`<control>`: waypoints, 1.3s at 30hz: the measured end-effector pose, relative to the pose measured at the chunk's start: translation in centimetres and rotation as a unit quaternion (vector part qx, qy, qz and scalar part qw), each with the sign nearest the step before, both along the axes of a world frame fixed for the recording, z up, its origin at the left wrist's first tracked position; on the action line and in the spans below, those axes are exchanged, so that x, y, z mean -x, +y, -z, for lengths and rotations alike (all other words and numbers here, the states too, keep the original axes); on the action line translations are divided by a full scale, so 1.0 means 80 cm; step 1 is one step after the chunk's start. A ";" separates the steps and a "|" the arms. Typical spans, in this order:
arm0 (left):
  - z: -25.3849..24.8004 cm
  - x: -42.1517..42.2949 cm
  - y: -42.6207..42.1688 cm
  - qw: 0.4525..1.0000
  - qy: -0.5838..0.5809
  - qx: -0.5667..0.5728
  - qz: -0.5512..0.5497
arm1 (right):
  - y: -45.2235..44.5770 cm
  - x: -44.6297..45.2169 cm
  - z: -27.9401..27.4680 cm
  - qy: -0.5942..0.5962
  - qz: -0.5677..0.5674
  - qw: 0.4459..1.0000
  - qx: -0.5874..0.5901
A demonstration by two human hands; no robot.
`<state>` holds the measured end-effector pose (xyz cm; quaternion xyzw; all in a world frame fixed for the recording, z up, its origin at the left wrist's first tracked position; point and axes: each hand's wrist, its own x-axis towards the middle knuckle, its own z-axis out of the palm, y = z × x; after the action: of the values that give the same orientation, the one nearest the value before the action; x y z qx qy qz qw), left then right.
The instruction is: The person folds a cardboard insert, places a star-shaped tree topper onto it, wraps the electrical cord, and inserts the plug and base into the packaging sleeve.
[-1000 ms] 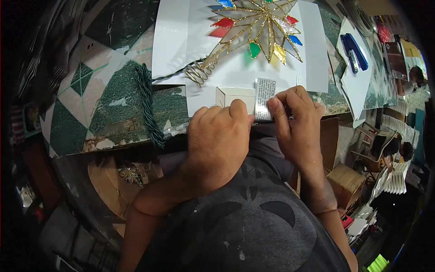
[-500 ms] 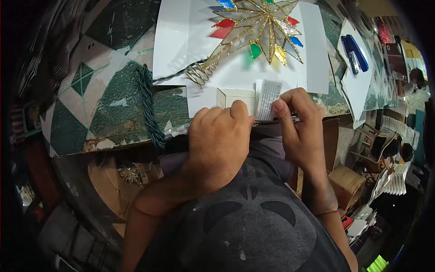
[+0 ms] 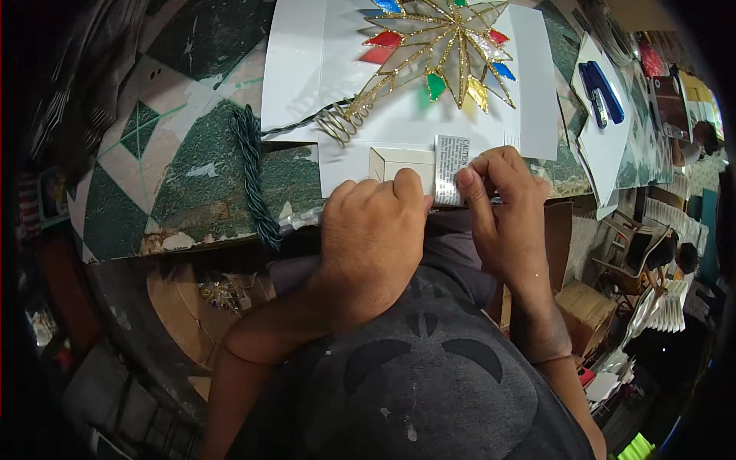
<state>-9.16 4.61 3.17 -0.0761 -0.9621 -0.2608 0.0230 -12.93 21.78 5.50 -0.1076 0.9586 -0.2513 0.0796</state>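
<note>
My right hand (image 3: 510,207) pinches a small silvery-white caution label (image 3: 452,165) between thumb and fingers, near the table's front edge. Beside it, my left hand (image 3: 373,238) is closed with knuckles up over the near end of a white card sheet (image 3: 295,57); its fingertips and anything in them are hidden. Between the hands shows a shallow folded recess (image 3: 406,162) in the card. On the sheet lies a star lantern (image 3: 452,46) with gold glitter edges and red, blue, green and yellow tips. A wire coil (image 3: 341,125) and a bundled green cord (image 3: 249,176) extend from it.
A blue stapler (image 3: 602,92) rests on white card (image 3: 598,153) at the right of the green-and-pink patterned table (image 3: 153,176). Below the table are cardboard boxes (image 3: 584,310). Other people (image 3: 667,253) sit far right.
The caution label has turned flatter toward me and stands straighter, its print now more readable. The card sheet and star have shifted slightly right in view. Both hands keep nearly the same place.
</note>
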 end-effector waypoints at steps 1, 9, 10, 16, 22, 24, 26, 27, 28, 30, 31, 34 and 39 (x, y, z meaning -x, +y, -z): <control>0.000 0.000 0.000 1.000 -0.001 -0.006 -0.001 | 0.000 0.000 0.001 0.004 -0.001 1.000 -0.007; -0.003 0.001 -0.001 1.000 -0.011 -0.021 -0.003 | -0.002 0.001 0.001 0.009 0.002 1.000 -0.029; -0.002 0.000 -0.001 1.000 -0.011 -0.021 -0.002 | -0.002 0.000 0.001 0.013 0.001 0.999 -0.029; -0.002 0.000 -0.001 1.000 -0.013 -0.018 0.000 | -0.004 -0.002 0.005 0.039 -0.004 0.998 -0.041; 0.003 -0.001 0.002 1.000 -0.004 0.008 0.000 | -0.014 -0.008 0.021 0.123 -0.006 0.988 -0.096; -0.004 -0.004 -0.002 1.000 0.007 0.021 0.000 | -0.012 -0.010 0.018 0.154 -0.004 0.982 -0.106; -0.018 -0.010 -0.013 0.998 -0.029 -0.062 0.017 | -0.002 -0.011 0.008 0.137 -0.009 0.991 0.002; -0.026 -0.011 -0.019 0.993 -0.046 -0.103 0.025 | 0.003 -0.010 0.002 0.129 -0.014 0.990 0.056; -0.033 -0.011 -0.023 0.987 -0.063 -0.143 0.033 | 0.006 -0.009 -0.004 0.121 -0.021 0.986 0.109; -0.050 -0.004 -0.027 0.984 -0.031 -0.173 0.026 | 0.008 -0.008 -0.020 0.148 -0.056 0.981 0.115; -0.059 -0.001 -0.030 0.978 -0.010 -0.205 0.020 | 0.007 -0.009 -0.030 0.165 -0.090 0.975 0.117; -0.079 0.003 -0.040 0.965 0.041 -0.261 0.005 | 0.006 -0.010 -0.048 0.204 -0.161 0.957 0.128; -0.072 0.005 -0.053 0.915 -0.104 -0.389 0.000 | 0.008 0.010 -0.059 0.125 -0.024 0.901 0.414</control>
<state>-9.57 0.40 8.92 -0.0339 -0.7815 -0.6209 -0.0497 -13.70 22.40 10.19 -0.1848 0.7671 -0.6083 -0.0862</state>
